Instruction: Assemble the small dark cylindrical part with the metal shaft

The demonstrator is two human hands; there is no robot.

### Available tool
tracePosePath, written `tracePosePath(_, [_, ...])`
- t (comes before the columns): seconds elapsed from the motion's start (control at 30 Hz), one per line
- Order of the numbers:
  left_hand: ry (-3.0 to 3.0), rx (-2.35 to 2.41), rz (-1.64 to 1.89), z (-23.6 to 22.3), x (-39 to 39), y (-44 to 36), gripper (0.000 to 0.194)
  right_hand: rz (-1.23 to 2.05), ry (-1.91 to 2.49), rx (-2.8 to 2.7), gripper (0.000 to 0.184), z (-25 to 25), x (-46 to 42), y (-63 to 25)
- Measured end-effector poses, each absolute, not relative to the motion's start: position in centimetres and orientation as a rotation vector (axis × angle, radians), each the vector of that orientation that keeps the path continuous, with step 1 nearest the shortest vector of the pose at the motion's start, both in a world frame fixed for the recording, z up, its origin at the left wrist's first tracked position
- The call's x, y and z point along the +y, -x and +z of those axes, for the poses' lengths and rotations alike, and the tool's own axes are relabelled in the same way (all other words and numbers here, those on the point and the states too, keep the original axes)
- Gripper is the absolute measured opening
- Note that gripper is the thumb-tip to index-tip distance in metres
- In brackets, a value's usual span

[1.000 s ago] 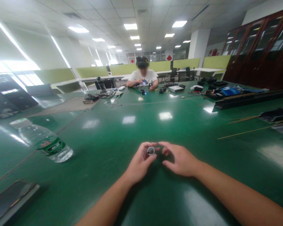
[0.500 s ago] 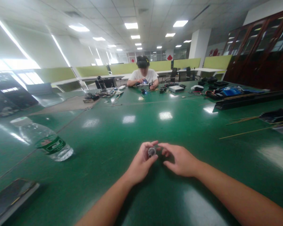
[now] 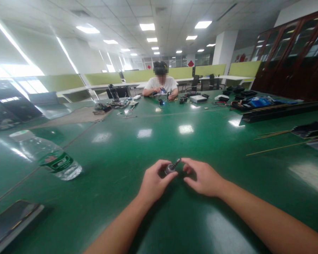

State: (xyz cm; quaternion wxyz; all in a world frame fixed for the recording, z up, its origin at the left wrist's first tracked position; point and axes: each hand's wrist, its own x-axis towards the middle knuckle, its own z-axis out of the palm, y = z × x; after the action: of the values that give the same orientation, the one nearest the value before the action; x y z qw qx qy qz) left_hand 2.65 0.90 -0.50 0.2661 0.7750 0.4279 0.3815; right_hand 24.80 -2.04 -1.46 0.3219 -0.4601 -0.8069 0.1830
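Note:
My left hand (image 3: 154, 180) grips a small round grey metal piece (image 3: 170, 169) between thumb and fingers. A thin dark stem sticks up from it and leans to the right; its exact kind is too small to make out. Close by on the right is my right hand (image 3: 201, 178), with its thumb and curled fingers apart and nothing gripped. Its index fingertip is at the tip of the stem, and whether they touch I cannot tell. Both hands are just above the green tabletop (image 3: 137, 151).
On the left a plastic water bottle (image 3: 55, 158) leans in view, with a phone-like dark slab (image 3: 14, 218) nearer me. Thin yellowish rods (image 3: 278, 150) and black channels (image 3: 281, 113) lie on the right. Across the table a person (image 3: 160, 84) handles small parts among scattered electronics.
The metal piece has turned in my left hand: its round face pointed at me before, and now its stem shows, pointing up and right. My right hand has barely moved.

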Motion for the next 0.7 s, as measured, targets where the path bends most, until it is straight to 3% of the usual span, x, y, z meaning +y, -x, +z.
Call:
tracePosePath(0.2, [-2.26, 1.055, 1.063, -0.53, 0.54, -2.7, 0.026, 0.46, 1.204, -2.069, 0.061, -1.48, -1.94, -24.76])
tracePosePath(0.5, [-2.318, 0.983, 0.973, -0.44, 0.24, -2.87, 0.022, 0.472, 1.136, -2.091, 0.04, -1.31, -2.0, -24.62])
tracePosePath(0.7, [-2.322, 1.003, 1.002, -0.7, 0.26, -2.81, 0.03, 0.471, 1.08, -2.184, 0.034, -0.86, -2.26, -24.73])
